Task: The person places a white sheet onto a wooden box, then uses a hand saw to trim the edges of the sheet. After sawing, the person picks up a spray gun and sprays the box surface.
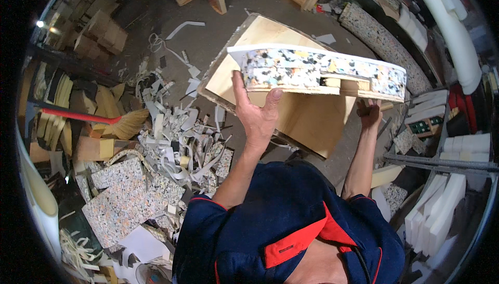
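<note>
Foam-padded wooden piece (pixel 283 71), just one, grasped by left hand (pixel 256 115) at its eight o'clock, right hand (pixel 368 112) at four, one broom (pixel 130 124) leftward at nine

I see a red-handled broom (pixel 131 124) beside scraps (pixel 179 146) on the left, speckled foam (pixel 383 46) far right.

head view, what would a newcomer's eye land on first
Most likely the speckled foam piece at upper centre, between the left hand and right hand, above a wooden surface. Then the messy heap of scraps at left, with a red-handled broom at its upper left.
</note>
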Available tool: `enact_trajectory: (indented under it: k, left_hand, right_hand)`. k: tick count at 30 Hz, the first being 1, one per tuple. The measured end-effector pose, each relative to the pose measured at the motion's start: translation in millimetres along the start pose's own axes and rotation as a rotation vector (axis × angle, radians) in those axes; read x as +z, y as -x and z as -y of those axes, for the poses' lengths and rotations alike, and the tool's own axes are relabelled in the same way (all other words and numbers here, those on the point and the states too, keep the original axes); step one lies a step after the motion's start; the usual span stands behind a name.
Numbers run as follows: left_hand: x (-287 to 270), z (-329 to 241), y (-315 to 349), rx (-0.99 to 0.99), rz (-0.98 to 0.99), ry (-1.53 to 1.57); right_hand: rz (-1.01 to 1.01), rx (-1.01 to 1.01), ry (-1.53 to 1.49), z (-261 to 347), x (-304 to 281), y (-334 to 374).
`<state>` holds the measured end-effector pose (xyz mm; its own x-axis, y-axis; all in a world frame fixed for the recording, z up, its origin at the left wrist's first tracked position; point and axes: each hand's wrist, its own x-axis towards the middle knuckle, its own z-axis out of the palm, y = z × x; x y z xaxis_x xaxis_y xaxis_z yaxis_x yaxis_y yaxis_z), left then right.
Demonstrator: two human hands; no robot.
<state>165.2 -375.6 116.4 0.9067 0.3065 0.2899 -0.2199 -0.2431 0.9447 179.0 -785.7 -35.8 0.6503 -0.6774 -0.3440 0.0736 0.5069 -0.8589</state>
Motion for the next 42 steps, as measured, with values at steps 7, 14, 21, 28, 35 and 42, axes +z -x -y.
enact_trajectory:
  k: [7, 14, 21, 28, 35, 42]
  left_hand:
    - [15.4, -13.2, -0.4, 0.073, 0.045, -0.071]
    - [-0.9, -8.4, 2.8, 0.158, 0.159, -0.102]
    - [-9.5, 3.1, -6.2, 0.313, 0.217, -0.249]
    - [-36.2, 6.8, -20.8, 0.318, 0.268, -0.191]
    - [-47.7, 23.6, -43.6, 0.411, 0.165, -0.178]
    - [-66.6, 30.2, -61.5, 0.332, 0.207, -0.101]
  right_hand:
    - [0.014, -0.184, 0.041, 44.1, 27.1, -1.1]
    - [-0.015, -0.167, 0.222, 59.9, 72.7, -17.2]
    - [-0.006, -0.169, 0.218, 60.5, 65.2, -79.8]
    - [-0.252, -0.243, 0.532, 57.2, 77.6, 85.7]
    - [0.058, -0.437, 0.681, 60.7, 72.0, 241.6]
    - [0.448, -0.316, 0.580, 32.4, 133.8, 361.0]
